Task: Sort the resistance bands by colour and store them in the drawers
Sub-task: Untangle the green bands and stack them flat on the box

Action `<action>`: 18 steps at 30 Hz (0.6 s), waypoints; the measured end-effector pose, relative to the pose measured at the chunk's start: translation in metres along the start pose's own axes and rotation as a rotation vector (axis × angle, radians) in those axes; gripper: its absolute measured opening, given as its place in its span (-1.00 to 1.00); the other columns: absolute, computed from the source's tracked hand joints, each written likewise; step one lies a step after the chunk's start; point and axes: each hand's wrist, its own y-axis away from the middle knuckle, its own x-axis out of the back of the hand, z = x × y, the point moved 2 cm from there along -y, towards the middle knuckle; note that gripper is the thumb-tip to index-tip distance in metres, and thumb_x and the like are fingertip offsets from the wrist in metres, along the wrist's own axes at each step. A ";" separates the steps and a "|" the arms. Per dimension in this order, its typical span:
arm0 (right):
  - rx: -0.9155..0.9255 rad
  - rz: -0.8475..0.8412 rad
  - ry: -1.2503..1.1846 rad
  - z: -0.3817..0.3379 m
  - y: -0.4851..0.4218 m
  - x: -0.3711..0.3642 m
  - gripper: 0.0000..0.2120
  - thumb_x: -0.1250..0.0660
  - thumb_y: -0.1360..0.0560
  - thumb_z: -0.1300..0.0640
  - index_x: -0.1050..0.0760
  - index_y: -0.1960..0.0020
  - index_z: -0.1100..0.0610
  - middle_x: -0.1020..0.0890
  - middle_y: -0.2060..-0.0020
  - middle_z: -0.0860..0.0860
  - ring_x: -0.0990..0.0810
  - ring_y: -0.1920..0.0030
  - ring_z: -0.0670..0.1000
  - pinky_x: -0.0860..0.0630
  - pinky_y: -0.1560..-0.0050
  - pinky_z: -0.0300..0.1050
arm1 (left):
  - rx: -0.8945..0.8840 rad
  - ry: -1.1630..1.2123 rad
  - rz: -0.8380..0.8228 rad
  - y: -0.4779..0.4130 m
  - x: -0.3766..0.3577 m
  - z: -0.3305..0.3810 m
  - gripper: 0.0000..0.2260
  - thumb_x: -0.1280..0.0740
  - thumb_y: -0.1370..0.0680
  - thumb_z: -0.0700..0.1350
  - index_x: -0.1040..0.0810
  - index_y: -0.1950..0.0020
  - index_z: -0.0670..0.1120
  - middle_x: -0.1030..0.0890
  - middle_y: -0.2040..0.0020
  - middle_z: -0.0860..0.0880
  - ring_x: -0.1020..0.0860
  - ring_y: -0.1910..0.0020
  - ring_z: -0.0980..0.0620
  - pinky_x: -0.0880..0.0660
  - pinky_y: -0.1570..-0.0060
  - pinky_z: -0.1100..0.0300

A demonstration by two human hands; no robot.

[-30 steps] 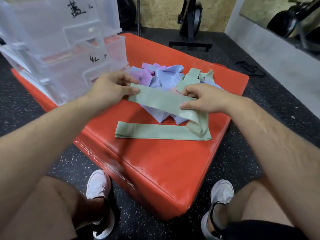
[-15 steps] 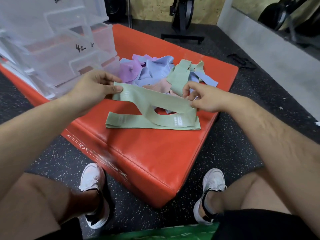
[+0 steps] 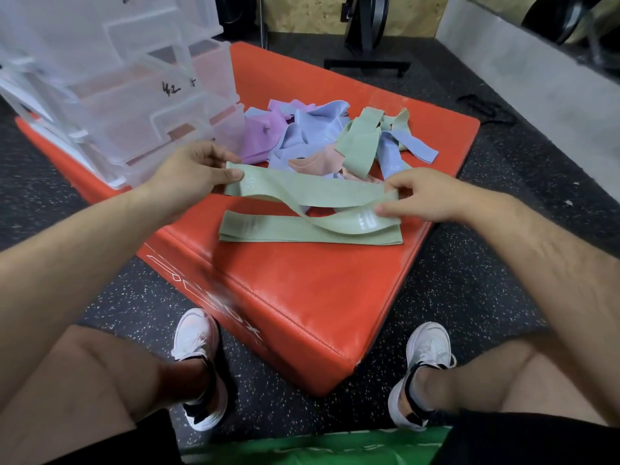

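Band (image 3: pixel 302 193) spans L-R, left hand (image 3: pixel 188 172) to right hand (image 3: pixel 432 196).

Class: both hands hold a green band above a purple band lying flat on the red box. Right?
No. Head view: the flat band on the red box is green, not purple. The left hand and right hand hold a green band above it.

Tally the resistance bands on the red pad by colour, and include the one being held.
Green: 3 (held green band, flat green band, piled green band)
Blue: at least 2 (blue bands)
Purple: at least 1 (purple band)
Peach: at least 1 (peach band)
Total: at least 7; the pile is tangled and may hide more.
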 end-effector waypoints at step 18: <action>0.005 0.029 -1.183 0.019 0.024 0.006 -0.84 -0.28 -0.47 0.28 -0.49 0.22 0.07 -0.63 0.22 0.12 -0.67 0.20 0.12 -0.57 0.15 -0.06 | 0.275 0.158 -0.163 0.015 0.007 -0.024 -0.87 -0.31 -0.54 -0.37 -0.57 0.06 -0.16 -0.62 0.17 -0.11 -0.66 0.27 0.06 -0.65 0.21 0.23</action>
